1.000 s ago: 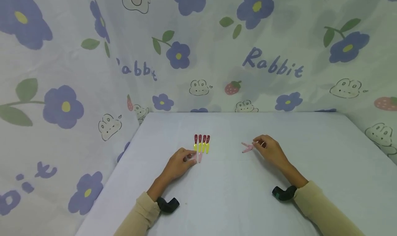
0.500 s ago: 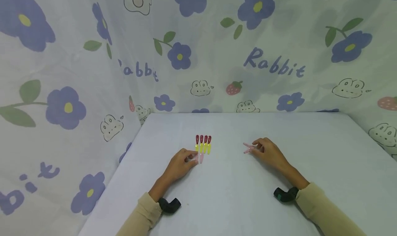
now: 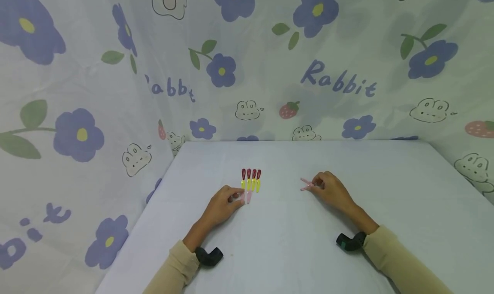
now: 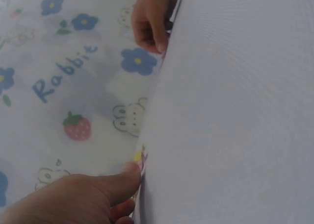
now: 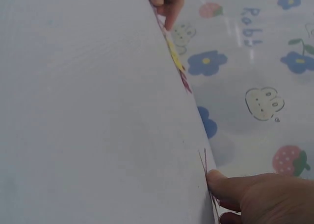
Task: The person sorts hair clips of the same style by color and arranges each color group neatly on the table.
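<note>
My left hand [image 3: 220, 206] rests on the white table, its thumb and index finger round the ends of a pink hair clip at the left of the pink row. Another pink hair clip [image 3: 248, 195] lies just right of those fingertips. Directly beyond are a row of yellow hair clips [image 3: 258, 185] and a row of dark red hair clips [image 3: 254, 174]. Farther right, my right hand [image 3: 332, 193] pinches pink hair clips [image 3: 305, 188]; two slim ends stick out leftward in a V, and the fingers hide the rest.
The white-covered table [image 3: 285, 242] runs back to a cloth wall [image 3: 266, 71] printed with flowers and rabbits. Another cloth wall stands at the left. A black wrist camera [image 3: 209, 257] sits on the left wrist, and a matching wrist camera [image 3: 350, 241] on the right.
My right hand's thumb and fingers have come over the pink hair clips and cover more of them. The left hand and the rows of clips stay in place.
</note>
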`<act>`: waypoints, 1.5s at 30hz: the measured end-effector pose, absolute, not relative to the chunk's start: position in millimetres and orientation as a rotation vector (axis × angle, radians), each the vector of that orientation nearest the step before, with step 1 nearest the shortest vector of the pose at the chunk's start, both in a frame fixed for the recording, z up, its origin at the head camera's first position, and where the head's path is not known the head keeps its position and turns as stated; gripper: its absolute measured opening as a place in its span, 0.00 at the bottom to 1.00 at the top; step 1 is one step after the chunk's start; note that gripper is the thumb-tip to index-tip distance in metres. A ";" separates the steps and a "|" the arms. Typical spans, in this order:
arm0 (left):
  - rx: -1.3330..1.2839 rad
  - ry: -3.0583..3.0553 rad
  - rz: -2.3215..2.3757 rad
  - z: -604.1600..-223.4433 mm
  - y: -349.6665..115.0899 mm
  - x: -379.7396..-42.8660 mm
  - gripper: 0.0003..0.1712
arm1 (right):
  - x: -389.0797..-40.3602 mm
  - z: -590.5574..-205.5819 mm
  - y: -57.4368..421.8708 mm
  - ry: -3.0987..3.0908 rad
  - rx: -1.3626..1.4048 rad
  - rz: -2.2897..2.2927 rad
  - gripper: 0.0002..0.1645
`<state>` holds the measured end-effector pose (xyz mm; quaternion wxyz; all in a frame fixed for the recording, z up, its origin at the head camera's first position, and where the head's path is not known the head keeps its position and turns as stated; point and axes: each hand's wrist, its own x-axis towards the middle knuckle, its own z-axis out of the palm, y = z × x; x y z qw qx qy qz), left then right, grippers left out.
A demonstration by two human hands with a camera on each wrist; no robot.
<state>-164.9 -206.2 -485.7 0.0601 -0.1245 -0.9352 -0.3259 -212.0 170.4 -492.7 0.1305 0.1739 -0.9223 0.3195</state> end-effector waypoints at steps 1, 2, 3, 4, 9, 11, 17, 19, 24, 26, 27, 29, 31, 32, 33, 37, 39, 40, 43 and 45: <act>-0.377 -2.833 -0.985 -485.7 -206.2 -164.8 0.20 | -212.7 -493.0 170.4 -2.687 0.502 0.923 0.11; -0.376 -2.836 -0.984 -485.7 -206.3 -164.7 0.20 | -213.2 -493.0 170.3 -2.696 0.495 0.921 0.11; -0.375 -2.839 -0.982 -485.7 -206.2 -164.6 0.20 | -213.7 -493.0 170.3 -2.704 0.490 0.918 0.11; -0.375 -2.840 -0.980 -485.8 -206.2 -164.5 0.20 | -214.0 -492.8 170.2 -2.713 0.481 0.917 0.11; -0.380 -2.834 -0.976 -486.0 -206.2 -164.5 0.20 | -214.1 -490.0 169.7 -2.744 0.453 0.934 0.12; -0.380 -2.832 -0.977 -485.9 -206.2 -164.7 0.20 | -213.7 -488.7 169.2 -2.754 0.448 0.942 0.12; -0.382 -2.834 -0.971 -487.2 -206.9 -165.3 0.21 | -212.6 -486.1 168.0 -2.777 0.436 0.954 0.11; -0.387 -2.829 -0.972 -487.7 -207.6 -165.3 0.21 | -212.6 -485.9 167.6 -2.778 0.441 0.956 0.10; -0.402 -2.814 -0.980 -487.4 -208.4 -165.2 0.20 | -212.7 -486.0 167.8 -2.772 0.462 0.958 0.10; -0.401 -2.815 -0.982 -487.2 -208.1 -165.2 0.20 | -212.0 -485.2 167.9 -2.776 0.463 0.959 0.10; -0.400 -2.816 -0.985 -487.1 -208.0 -165.2 0.20 | -211.7 -485.0 168.2 -2.777 0.466 0.959 0.10; -0.399 -2.820 -0.985 -487.3 -207.8 -165.6 0.20 | -211.4 -485.0 168.8 -2.772 0.481 0.959 0.10; -0.398 -2.823 -0.984 -487.5 -207.8 -166.1 0.20 | -211.4 -485.7 169.7 -2.760 0.499 0.951 0.10; -0.398 -2.824 -0.983 -487.6 -207.9 -166.4 0.20 | -211.8 -486.4 170.2 -2.752 0.510 0.945 0.10; -0.399 -2.824 -0.982 -487.4 -207.9 -166.6 0.20 | -212.2 -487.0 170.7 -2.744 0.521 0.944 0.11; -0.391 -2.826 -0.981 -486.7 -207.5 -166.8 0.20 | -213.3 -488.0 171.5 -2.731 0.544 0.938 0.11; -0.385 -2.830 -0.986 -486.4 -207.3 -166.4 0.20 | -212.5 -486.6 171.0 -2.727 0.547 0.958 0.11; -0.382 -2.834 -0.989 -486.2 -207.1 -166.1 0.20 | -211.9 -485.7 170.6 -2.725 0.549 0.965 0.10; -0.369 -2.848 -0.986 -486.0 -207.0 -165.1 0.20 | -208.9 -480.8 168.0 -2.706 0.566 1.016 0.08; -0.367 -2.847 -0.986 -486.0 -207.2 -164.8 0.20 | -206.1 -476.4 165.1 -2.696 0.594 1.061 0.06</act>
